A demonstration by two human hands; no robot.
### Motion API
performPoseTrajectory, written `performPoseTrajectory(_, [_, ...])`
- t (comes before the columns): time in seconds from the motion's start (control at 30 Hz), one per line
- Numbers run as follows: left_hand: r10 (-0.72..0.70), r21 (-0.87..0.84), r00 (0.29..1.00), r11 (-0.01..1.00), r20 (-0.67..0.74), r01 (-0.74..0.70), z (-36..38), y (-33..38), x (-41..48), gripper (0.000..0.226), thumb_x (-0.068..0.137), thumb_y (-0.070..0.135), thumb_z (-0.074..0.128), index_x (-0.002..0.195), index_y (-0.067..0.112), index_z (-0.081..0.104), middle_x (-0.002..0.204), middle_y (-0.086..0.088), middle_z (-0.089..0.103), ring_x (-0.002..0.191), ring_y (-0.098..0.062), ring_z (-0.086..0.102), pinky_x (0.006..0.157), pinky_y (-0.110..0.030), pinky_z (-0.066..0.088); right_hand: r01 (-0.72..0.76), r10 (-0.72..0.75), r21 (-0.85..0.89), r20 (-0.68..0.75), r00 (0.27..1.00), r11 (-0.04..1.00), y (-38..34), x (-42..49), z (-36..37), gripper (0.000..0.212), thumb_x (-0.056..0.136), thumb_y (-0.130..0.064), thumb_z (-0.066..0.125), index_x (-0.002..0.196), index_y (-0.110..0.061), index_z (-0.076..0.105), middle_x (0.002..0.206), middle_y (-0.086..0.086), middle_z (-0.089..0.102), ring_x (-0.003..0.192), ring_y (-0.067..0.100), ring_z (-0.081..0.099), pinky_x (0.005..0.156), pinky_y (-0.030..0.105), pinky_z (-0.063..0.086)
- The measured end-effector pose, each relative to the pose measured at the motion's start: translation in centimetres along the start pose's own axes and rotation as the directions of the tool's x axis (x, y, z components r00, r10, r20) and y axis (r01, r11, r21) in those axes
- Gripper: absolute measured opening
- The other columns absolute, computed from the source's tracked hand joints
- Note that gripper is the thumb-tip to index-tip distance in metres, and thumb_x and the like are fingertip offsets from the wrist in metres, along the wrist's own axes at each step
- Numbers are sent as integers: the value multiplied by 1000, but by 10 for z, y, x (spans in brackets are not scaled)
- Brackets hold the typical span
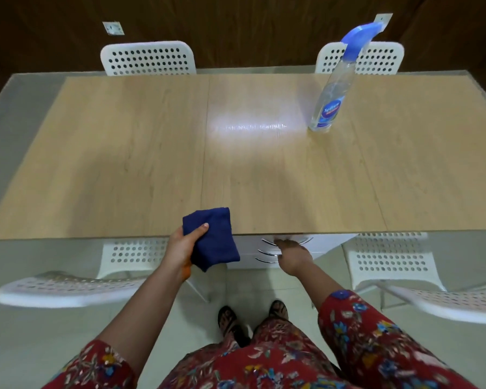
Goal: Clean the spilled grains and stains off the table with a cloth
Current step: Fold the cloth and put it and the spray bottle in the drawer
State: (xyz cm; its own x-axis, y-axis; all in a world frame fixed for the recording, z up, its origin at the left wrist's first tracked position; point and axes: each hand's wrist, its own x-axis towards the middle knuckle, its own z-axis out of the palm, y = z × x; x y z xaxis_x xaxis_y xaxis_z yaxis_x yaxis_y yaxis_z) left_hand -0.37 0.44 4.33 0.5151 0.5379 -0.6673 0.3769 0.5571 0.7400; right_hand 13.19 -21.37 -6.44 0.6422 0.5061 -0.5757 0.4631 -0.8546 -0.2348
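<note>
1. Head view: a person stands at the near edge of a light wooden table (124,164), looking down at both bare forearms and red floral sleeves (376,332).
2. The left hand (184,244) grips a folded dark blue cloth (212,242), with the thumb pressed on top and the fingers curled beneath it.
3. The cloth sits right at the table's near edge, a little left of centre. Its upper part lies over the wood and its lower part hangs past the edge.
4. The right hand (292,254) is just below the near edge, right of the cloth and apart from it. It is blurred, its fingers reach loosely leftward, and it holds nothing.
5. A clear spray bottle (331,99) with a blue trigger head stands upright on the far right part of the table, well apart from the cloth.
6. A bright glare patch (247,126) lies on the wood just left of the bottle.
7. White perforated chairs (148,58) stand at the far and near sides.
8. A white drawer unit (247,248) with curved handles sits under the table, behind the right hand.
</note>
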Motion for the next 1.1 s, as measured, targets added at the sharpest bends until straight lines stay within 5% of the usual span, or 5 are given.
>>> performPoseTrajectory(0.33, [-9,-25,998,1000,55,10,-13,-10,-5,35,93,17,62,126,17,54,115,-4,65,101,-20,63,72,-34,52,-159,154,-6,288,945,987,-13,-47,19,77,92,-70,2,147,-31,38,149,-2,44,142,25,31,114,62,2])
performPoseTrajectory(0.63, [-107,135,979,987,176,84,5,-46,-15,31,93,16,62,122,19,55,118,-4,64,102,-18,62,76,-33,52,-299,127,256,526,841,919,-11,-118,19,78,96,-65,17,142,-10,48,149,14,43,135,28,41,112,37,29])
performPoseTrajectory(0.77, [-207,148,940,974,272,172,17,-52,-22,33,93,17,61,125,23,55,117,-2,65,104,-20,62,77,-36,53,-269,119,625,271,955,733,-22,-121,-21,57,97,-57,37,115,-11,65,108,4,70,94,18,64,87,35,49])
performPoseTrajectory(0.97, [-351,166,859,936,372,311,39,-60,-25,38,93,29,61,129,20,54,128,-4,61,117,-22,58,88,-36,52,-163,42,975,158,986,154,-38,-106,-14,13,96,-30,57,102,-21,65,105,-2,70,98,14,65,84,29,51])
performPoseTrajectory(1.1, [-242,420,940,899,242,123,25,-60,-12,30,96,36,56,122,22,54,137,1,53,129,-19,47,106,-39,36,-96,285,865,-56,957,493,-13,-95,8,18,99,-24,51,83,-18,58,86,4,65,86,23,62,71,35,45])
